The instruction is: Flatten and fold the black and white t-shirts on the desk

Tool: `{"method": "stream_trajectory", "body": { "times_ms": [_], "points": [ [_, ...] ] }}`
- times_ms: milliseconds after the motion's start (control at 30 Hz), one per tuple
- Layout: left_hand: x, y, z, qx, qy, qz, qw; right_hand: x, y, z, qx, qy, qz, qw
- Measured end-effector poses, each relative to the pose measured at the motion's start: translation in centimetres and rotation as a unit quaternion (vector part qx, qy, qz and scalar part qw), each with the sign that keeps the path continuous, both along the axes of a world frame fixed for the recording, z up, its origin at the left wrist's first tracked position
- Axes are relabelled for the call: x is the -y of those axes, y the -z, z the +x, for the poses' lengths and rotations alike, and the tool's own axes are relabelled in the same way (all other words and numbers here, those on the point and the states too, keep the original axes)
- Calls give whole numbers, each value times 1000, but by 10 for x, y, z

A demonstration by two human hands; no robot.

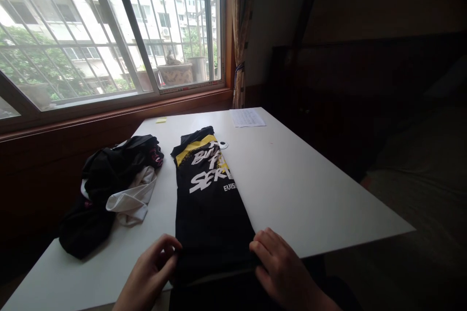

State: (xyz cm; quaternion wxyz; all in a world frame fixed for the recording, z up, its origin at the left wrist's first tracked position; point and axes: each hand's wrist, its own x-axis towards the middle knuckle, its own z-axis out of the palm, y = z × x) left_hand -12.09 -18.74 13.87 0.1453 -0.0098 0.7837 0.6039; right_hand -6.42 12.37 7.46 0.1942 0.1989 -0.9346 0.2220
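Daylight comes through a barred window (171,29) on the left, with a patterned curtain (240,34) beside it, while the right of the room sits in deep shadow. On the white table (299,194), a black garment (211,218) with a yellow band and white lettering lies lengthwise in a narrow strip, its near end at the table's front edge. There the left hand (156,267) pinches its left side between thumb and fingers, and the right hand (275,262) grips the opposite side, fingers curled. A crumpled heap of black and white clothes (105,189) lies to the left; a sheet of paper (248,117) rests near the far edge.
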Motion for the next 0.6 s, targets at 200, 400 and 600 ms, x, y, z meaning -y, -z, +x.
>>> {"method": "stream_trajectory", "body": {
  "times_ms": [200,400,600],
  "points": [
    [21,7,-7,-37,54,-136,989,-17,-5,-11,47,-68,54,995],
    [21,-13,-61,-114,16,-138,984,-77,-11,-25,56,-38,88,994],
    [5,-6,-151,-224,49,-193,954,-177,0,-34,71,39,106,991]
  ]
}}
